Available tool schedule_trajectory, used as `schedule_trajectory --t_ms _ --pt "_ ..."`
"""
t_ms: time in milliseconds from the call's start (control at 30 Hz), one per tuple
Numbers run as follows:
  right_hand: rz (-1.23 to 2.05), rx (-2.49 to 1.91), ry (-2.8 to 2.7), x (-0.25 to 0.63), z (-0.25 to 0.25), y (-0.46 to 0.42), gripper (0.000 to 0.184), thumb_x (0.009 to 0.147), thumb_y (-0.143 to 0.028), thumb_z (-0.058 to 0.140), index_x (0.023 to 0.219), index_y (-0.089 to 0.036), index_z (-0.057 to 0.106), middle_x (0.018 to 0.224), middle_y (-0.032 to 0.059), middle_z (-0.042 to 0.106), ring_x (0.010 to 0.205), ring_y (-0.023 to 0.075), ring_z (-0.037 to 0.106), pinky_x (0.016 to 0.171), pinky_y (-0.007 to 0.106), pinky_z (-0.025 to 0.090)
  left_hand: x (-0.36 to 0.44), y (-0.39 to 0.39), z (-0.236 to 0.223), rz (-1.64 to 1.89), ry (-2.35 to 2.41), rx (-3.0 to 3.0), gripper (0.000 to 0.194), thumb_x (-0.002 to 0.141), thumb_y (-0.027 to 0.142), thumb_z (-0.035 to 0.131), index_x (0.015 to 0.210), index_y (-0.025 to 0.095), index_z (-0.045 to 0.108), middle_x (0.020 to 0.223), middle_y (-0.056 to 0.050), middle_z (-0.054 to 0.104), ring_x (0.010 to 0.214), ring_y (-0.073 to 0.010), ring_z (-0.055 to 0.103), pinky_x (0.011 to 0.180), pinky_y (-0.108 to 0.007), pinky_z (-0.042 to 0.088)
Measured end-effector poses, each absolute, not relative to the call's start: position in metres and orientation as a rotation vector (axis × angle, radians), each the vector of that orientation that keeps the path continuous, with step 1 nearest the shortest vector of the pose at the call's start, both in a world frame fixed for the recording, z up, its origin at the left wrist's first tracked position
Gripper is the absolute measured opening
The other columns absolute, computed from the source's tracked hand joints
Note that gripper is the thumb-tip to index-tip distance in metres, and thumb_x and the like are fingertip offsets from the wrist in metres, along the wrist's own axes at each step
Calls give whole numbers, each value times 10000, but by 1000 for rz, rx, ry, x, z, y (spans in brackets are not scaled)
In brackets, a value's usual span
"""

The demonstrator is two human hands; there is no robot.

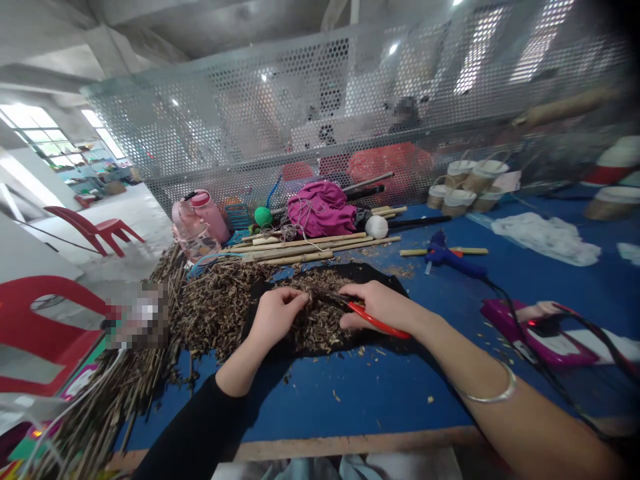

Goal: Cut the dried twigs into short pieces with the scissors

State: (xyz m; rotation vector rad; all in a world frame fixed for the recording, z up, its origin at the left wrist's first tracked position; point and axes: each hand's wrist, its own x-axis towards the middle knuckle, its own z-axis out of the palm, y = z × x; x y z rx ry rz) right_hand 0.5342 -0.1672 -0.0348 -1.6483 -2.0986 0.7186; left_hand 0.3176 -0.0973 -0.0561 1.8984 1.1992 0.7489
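My right hand (375, 305) is closed around red-handled scissors (383, 321), whose dark blades point left toward my other hand. My left hand (280, 313) pinches a small dry brown plant piece (311, 293) at the blade tips; its exact shape is too small to make out. Both hands are above a black cloth (385, 277) that bears a heap of chopped brown plant bits (325, 330). Just left of the cloth lies a larger pile of dried, curled plant heads (215, 307), with long dry stalks (135, 373) reaching down past the table's left edge.
Behind the heap lie bamboo sticks (300, 248), a magenta cloth bundle (323, 210), green yarn (263, 216) and a pink bottle (210, 217). On the right are a blue glue gun (453, 259), a purple device with cables (535, 337) and small buckets (460, 200). A perforated metal panel (225, 113) stands behind.
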Motion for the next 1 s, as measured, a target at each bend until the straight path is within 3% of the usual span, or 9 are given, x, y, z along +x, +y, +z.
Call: schedule_trajectory --t_ms 100,167,233,300,533,800,1000 --pt "747 -1657 -2104 546 -30 -170 625 663 -617 601 1106 -178 566 757 41 650 653 190 573 585 255 412 309 -99 -51 747 1256 1997 348 774 400 527 960 132 649 759 -48 656 652 -151 579 632 -262 447" --pt "707 -1671 -2090 552 -30 -169 659 684 -614 584 1162 -164 527 825 65 656 699 203 582 621 268 422 306 -104 -49 751 1229 2145 430 777 403 533 1111 137 576 951 -93 638 799 -183 599 731 -302 466" --pt "667 -1664 -2069 555 -33 -166 636 706 -591 577 1171 -162 516 848 70 654 712 200 580 634 267 423 307 -109 -52 683 1154 2335 614 702 420 629 1241 165 480 1201 -133 526 1033 -244 544 875 -362 436" --pt "637 -1670 -2038 557 -35 -165 597 713 -572 581 1152 -171 526 820 57 649 681 187 571 611 256 417 310 -111 -57 569 1107 2464 748 626 373 710 1293 188 425 1314 -140 426 1164 -279 458 963 -394 384" --pt "521 -1777 -1986 562 -35 -165 522 737 -590 534 1090 -205 552 617 -3 576 520 149 503 493 229 347 323 -77 -61 397 1170 2559 326 702 149 595 1026 160 633 1024 -107 649 963 -232 591 883 -324 437" --pt "319 -2133 -1863 590 -44 -156 554 688 -704 489 961 -235 593 779 66 663 705 235 603 595 278 407 325 -61 -60 326 1065 2670 360 638 12 443 822 194 694 849 -68 704 869 -215 633 771 -268 447" --pt "371 -2442 -1803 616 -54 -149 607 673 -746 433 837 -187 603 853 130 665 764 281 614 631 326 429 321 -62 -61 234 1207 2685 344 654 36 443 845 184 688 865 -86 698 896 -225 622 798 -285 443"
